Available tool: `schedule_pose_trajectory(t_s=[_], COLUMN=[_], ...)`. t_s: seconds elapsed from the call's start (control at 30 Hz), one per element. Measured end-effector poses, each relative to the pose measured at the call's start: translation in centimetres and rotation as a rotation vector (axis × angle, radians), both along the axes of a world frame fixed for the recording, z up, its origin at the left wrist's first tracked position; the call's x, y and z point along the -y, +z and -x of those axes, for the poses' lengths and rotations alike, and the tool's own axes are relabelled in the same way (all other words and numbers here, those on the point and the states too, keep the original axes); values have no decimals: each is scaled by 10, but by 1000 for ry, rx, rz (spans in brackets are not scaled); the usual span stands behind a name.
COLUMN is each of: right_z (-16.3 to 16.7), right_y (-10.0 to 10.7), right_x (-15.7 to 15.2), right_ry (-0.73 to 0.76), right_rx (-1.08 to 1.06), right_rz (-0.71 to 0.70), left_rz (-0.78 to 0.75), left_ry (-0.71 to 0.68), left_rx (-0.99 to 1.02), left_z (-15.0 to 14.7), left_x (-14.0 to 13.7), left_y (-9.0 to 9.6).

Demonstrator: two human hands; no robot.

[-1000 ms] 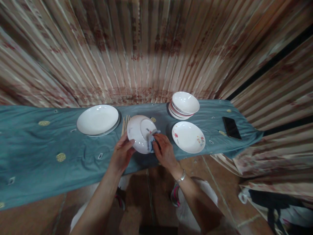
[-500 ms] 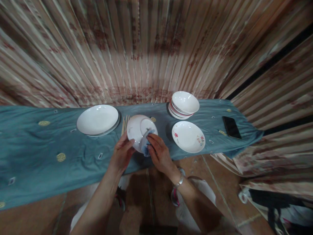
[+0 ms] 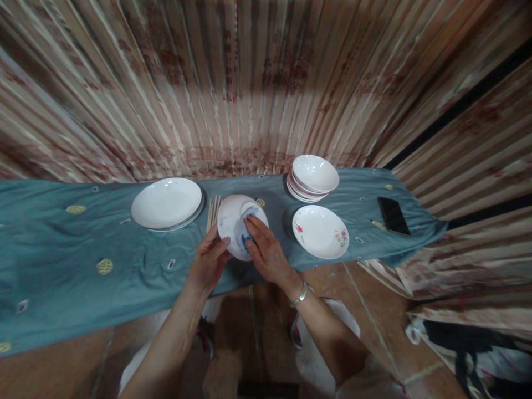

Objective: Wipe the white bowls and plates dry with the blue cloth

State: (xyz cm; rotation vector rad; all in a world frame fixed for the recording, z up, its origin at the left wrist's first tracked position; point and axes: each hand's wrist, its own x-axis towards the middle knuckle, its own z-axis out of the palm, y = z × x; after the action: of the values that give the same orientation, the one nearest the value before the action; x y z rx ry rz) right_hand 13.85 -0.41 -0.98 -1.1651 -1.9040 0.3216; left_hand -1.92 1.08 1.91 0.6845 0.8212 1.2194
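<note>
A white bowl (image 3: 228, 217) is tilted with its underside and foot ring facing me. My left hand (image 3: 208, 257) grips its left edge, thumb resting on the outside and the other fingers mostly hidden behind. Against the base, my right hand (image 3: 266, 249) presses a blue cloth (image 3: 245, 228), partly covered by the fingers. Thin wooden chopsticks (image 3: 213, 211) lie just behind the bowl on its left. On the right rests a white plate (image 3: 320, 231) with red floral marks near its rim.
Large white plates (image 3: 167, 203) are stacked at the left. White bowls (image 3: 315, 173) form a stack at the back right. A dark phone (image 3: 393, 215) lies at the table's right end. The table wears a teal cloth (image 3: 141, 277), with a pleated curtain (image 3: 257, 111) behind.
My right hand has slid the cloth slightly up and left, onto the bowl's foot ring. My left hand and the bowl have shifted only slightly.
</note>
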Motion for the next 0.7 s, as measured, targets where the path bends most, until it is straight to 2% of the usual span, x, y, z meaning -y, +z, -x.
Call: schedule_pose_trajectory(t_s=[0.27,0.7], right_z=[-5,-10], right_y=[10,3], right_x=[-11,-27], right_ry=[16,-75], right_rx=[101,170], right_rz=[26,73], left_rz=[-7,-10], left_ry=[-23,-22], left_rx=[-18,-42], left_z=[0,0], left_x=[2,3], left_y=[3,1])
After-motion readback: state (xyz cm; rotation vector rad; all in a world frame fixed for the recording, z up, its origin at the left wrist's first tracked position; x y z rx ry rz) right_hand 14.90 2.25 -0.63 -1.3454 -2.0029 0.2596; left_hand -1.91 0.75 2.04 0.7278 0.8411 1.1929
